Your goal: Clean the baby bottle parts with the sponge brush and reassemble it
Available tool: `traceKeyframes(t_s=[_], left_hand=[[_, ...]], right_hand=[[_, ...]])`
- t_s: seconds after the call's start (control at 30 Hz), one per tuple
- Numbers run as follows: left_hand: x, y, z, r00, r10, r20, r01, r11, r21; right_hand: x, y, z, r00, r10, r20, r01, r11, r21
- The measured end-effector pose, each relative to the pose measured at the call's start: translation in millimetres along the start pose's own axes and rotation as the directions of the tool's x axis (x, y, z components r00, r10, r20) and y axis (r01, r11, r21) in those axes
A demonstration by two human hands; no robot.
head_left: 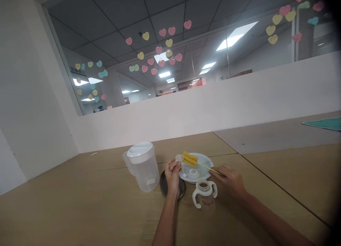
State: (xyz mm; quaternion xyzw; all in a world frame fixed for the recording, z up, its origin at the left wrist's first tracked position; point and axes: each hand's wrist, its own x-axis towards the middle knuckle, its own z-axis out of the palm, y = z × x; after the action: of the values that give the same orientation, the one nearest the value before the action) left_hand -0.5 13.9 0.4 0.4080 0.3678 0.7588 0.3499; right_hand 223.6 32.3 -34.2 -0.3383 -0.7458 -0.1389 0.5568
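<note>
My left hand (173,169) is closed on a small clear round cap (179,158), held up over the rim of a white bowl (209,162). A sponge brush (190,159) with a yellow head and a thin green handle is in my right hand (230,178); its head is beside the cap. Whether they touch I cannot tell. Inside the bowl lie a white ring-shaped part (193,173) and some liquid. In front of the bowl stands a baby bottle (206,199), uncapped, with two white handles and red print.
A clear pitcher (145,171) with a white lid stands left of my left hand. Under that hand lies a dark round tray (163,185). A teal cloth (326,123) is at the far right, and a white wall (186,112) with a window rises behind the table.
</note>
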Motion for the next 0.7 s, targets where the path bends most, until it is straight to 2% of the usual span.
traceKeyframes(t_s=[0.07, 0.13, 0.23, 0.33, 0.4, 0.5, 0.6, 0.7], left_hand=[[1.7, 2.7, -0.9, 0.998, -0.049, -0.035, 0.046, 0.996, -0.078], [5.4, 6.2, -3.6, 0.995, -0.065, -0.07, 0.056, 0.991, -0.118], [13.9, 11.1, -12.2, 0.987, 0.003, -0.158, -0.019, 0.995, -0.101], [21.6, 12.3, -24.9, 0.97, 0.12, -0.213, -0.115, 0.993, 0.032], [24.0, 10.0, -33.4, 0.966, 0.182, -0.184, -0.14, 0.965, 0.22], [23.3, 3.6, -42.9, 0.963, 0.256, -0.088, -0.166, 0.814, 0.557], [19.8, -1.8, -47.5, 0.96, 0.281, -0.004, -0.159, 0.556, 0.816], [16.0, -1.8, -47.8, 0.973, 0.23, 0.031, -0.1, 0.293, 0.951]], right_hand=[[0.2, -2.0, 2.0, 0.999, -0.05, 0.022, 0.05, 0.999, 0.005], [0.6, 0.0, 2.7, 0.987, -0.151, 0.057, 0.153, 0.988, -0.023], [1.3, 6.9, 2.0, 0.953, -0.281, 0.114, 0.291, 0.953, -0.082], [1.0, 12.5, 1.4, 0.947, -0.291, 0.136, 0.308, 0.943, -0.128], [0.0, 14.2, 1.5, 0.958, -0.253, 0.137, 0.272, 0.952, -0.141], [-1.9, 14.9, 1.9, 0.97, -0.175, 0.17, 0.201, 0.968, -0.15], [-3.8, 15.2, 2.6, 0.978, -0.096, 0.184, 0.127, 0.978, -0.165], [-4.7, 14.8, 3.9, 0.985, -0.04, 0.169, 0.067, 0.985, -0.158]])
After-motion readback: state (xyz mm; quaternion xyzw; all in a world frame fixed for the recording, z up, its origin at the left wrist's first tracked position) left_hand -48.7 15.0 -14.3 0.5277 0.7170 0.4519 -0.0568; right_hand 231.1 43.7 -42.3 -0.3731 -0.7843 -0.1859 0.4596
